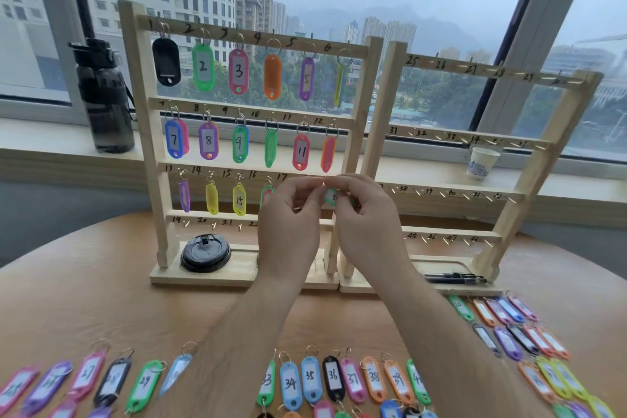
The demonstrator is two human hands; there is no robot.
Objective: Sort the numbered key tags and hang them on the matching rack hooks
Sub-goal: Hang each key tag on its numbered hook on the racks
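Pinching green tag (330, 197) between left hand (288, 224) and right hand (369, 224), up at third rail of left rack (139, 85), beside the 17 label (281, 176). Can't read its number behind the fingertips. Verify first, seat on matching hook, then let go.

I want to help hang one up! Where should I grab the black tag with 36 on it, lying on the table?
Pinch its metal ring at the far end, coming down from above. The black tag 36 lies flat with the blue tag 35 and pink tag 37 close beside it, so the sides probably leave fingers little room.
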